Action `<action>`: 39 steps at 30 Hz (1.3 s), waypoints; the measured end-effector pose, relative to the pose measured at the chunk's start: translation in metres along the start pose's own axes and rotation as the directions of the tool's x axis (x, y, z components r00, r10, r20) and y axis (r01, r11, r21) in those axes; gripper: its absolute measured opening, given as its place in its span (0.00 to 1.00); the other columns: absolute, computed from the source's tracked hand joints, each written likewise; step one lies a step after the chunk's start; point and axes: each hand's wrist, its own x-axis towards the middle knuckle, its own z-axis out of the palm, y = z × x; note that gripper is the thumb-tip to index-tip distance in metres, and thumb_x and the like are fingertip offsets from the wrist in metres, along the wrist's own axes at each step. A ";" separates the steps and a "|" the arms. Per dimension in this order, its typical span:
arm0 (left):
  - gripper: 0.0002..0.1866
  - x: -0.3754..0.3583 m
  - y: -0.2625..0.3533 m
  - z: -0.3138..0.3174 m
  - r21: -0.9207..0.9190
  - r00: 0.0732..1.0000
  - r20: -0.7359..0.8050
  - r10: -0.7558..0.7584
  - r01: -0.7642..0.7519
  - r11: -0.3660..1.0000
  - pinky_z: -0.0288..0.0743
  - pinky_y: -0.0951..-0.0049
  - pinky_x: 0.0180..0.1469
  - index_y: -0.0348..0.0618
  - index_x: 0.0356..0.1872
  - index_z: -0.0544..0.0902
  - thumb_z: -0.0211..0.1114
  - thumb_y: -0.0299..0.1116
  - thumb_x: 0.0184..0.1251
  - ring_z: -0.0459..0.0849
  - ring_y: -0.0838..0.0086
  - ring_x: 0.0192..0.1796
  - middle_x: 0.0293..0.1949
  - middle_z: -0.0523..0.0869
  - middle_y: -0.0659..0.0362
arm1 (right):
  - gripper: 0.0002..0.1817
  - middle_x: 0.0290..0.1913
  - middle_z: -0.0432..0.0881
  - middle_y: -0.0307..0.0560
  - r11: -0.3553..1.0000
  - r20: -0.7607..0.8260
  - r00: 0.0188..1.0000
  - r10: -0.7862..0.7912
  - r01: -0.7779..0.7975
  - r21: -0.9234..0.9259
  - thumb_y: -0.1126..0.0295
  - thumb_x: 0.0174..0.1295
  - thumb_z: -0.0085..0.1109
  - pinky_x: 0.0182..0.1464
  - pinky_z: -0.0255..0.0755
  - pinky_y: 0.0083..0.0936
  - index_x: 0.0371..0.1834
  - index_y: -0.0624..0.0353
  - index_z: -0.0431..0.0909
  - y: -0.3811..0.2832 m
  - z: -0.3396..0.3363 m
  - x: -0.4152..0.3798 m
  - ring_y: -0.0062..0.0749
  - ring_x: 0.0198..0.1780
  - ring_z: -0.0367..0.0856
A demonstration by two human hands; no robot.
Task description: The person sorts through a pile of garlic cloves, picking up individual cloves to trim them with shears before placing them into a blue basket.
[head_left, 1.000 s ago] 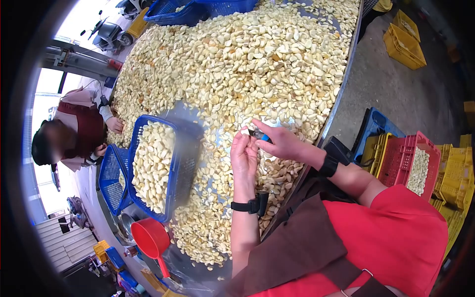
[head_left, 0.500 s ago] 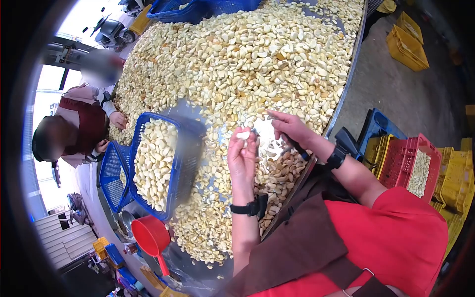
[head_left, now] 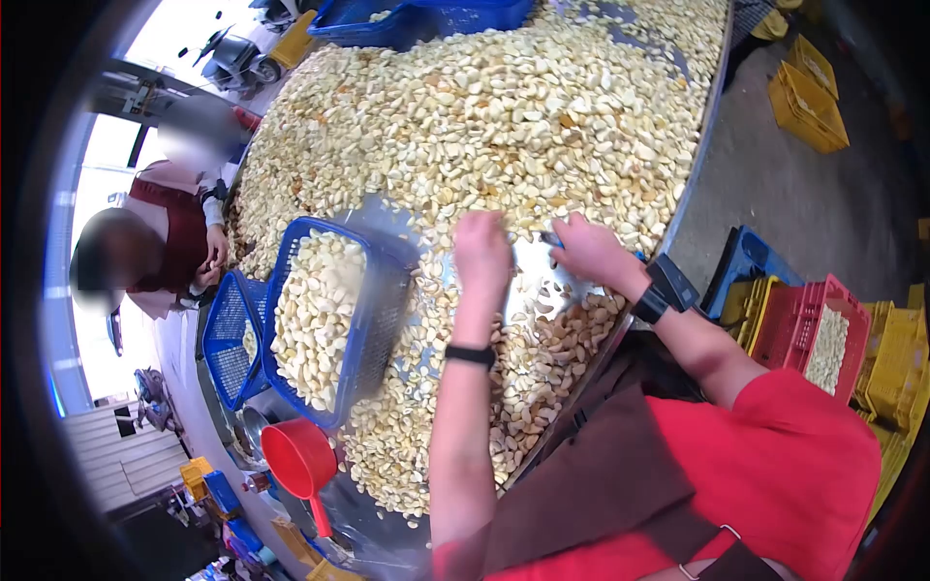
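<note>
Pale, nut-like pieces (head_left: 542,107) cover a metal table. My left hand (head_left: 482,254) is over the pile's near edge, back of the hand up, its fingers pointing down among the pieces and hidden. To its right my right hand (head_left: 587,250) is closed on a dark-handled tool (head_left: 550,238), mostly covered by the fingers. Bare shiny metal (head_left: 539,276) shows between the hands. Browner pieces (head_left: 552,363) lie nearer my body. A blue basket (head_left: 366,329) full of pale pieces stands left of my left hand.
A smaller blue basket (head_left: 229,334) and a red scoop (head_left: 298,457) are at the left. A co-worker (head_left: 174,228) sits across the table's left side. Blue trays (head_left: 417,21) stand at the far edge. Red (head_left: 780,329) and yellow crates (head_left: 886,363) are at the right.
My left hand has turned from palm up, with a pale piece at its fingers, to back up and moved forward. My right hand has shifted slightly right. The co-worker's hands have come together.
</note>
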 end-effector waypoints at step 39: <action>0.11 -0.085 -0.037 -0.056 -0.866 0.602 0.056 -0.796 0.427 0.261 0.76 0.78 0.42 0.36 0.40 0.78 0.54 0.14 0.57 0.80 0.71 0.40 0.41 0.81 0.55 | 0.28 0.46 0.79 0.56 0.932 -0.108 0.966 -0.234 0.255 0.256 0.62 0.62 0.56 0.47 0.74 0.35 0.64 0.59 0.66 -0.051 0.014 0.026 0.47 0.44 0.80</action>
